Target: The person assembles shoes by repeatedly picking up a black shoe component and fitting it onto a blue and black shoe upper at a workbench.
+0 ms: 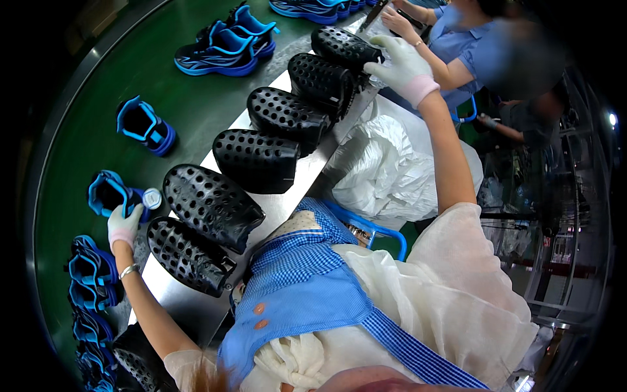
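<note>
My left hand (124, 225), in a white glove with a pink cuff, pinches the collar of a black and blue sneaker (106, 193) on the green surface. My right hand (406, 65), gloved the same way, is stretched out at the far right, thumb and fingers spread at the end of a black perforated shoe form (343, 46). Whether it touches that form I cannot tell. Several more such forms stand in a row on a metal plate between my hands, among them a nearer one (212, 202) and a middle one (256, 157).
Another single sneaker (145, 127) stands further along the green surface (72, 157). A pair of sneakers (225, 49) sits at the back, a stacked row (91, 281) at the near left. A small white-topped container (151, 198) is beside my left hand. White plastic sheeting (385, 163) bunches at right; a co-worker (457, 49) is beyond.
</note>
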`<action>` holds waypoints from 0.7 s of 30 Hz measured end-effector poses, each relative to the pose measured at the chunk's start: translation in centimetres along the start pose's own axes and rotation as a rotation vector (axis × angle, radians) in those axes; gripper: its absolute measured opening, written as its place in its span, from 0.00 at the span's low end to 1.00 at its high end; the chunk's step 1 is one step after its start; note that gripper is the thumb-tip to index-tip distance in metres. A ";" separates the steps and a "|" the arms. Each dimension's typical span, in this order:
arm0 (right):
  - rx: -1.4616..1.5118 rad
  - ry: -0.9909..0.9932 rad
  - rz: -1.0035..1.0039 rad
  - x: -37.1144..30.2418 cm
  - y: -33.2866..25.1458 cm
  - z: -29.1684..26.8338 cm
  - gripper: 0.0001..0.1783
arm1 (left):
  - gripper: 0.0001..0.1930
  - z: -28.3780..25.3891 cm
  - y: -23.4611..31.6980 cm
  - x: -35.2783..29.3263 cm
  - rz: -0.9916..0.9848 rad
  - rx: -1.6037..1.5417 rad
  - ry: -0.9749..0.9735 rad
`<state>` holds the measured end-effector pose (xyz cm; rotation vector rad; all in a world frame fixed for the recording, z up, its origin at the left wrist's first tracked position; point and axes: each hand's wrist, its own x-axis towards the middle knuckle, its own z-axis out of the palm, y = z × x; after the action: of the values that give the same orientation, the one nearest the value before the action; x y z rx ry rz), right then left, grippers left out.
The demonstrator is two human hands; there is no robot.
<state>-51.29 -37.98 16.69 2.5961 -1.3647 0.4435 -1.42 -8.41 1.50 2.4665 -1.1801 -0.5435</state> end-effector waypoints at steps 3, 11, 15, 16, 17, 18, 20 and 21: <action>0.070 -0.034 0.011 0.1 0.7 1.6 0.28 | 0.20 -0.8 -2.7 -0.2 0.011 0.042 0.019; 0.003 0.024 -0.034 0.1 -0.4 0.5 0.26 | 0.21 -0.3 -3.9 0.2 -0.034 0.094 0.031; 0.042 0.152 -0.078 0.0 -1.1 -1.8 0.26 | 0.23 -1.2 -5.1 0.2 -0.100 0.105 0.026; 0.030 0.204 -0.095 0.1 -1.9 -2.3 0.25 | 0.23 -1.3 -6.0 -0.1 -0.113 0.107 0.031; 0.041 0.203 -0.107 0.3 -2.5 -2.5 0.25 | 0.24 -1.3 -7.2 -0.3 -0.039 0.119 0.047; 0.100 0.224 -0.145 0.6 -3.2 -2.7 0.25 | 0.26 -1.5 -8.3 -0.7 0.033 0.132 0.064; 0.151 0.246 -0.183 0.6 -4.7 -3.4 0.25 | 0.30 -3.1 -4.6 -1.5 0.055 0.267 0.008; 0.174 0.250 -0.252 0.9 -6.1 -3.6 0.26 | 0.31 -3.8 -4.8 -1.9 0.155 0.263 0.102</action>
<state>-46.46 -34.19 20.29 2.6863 -0.9436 0.8426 2.47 -3.56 2.89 2.5491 -1.4662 -0.2277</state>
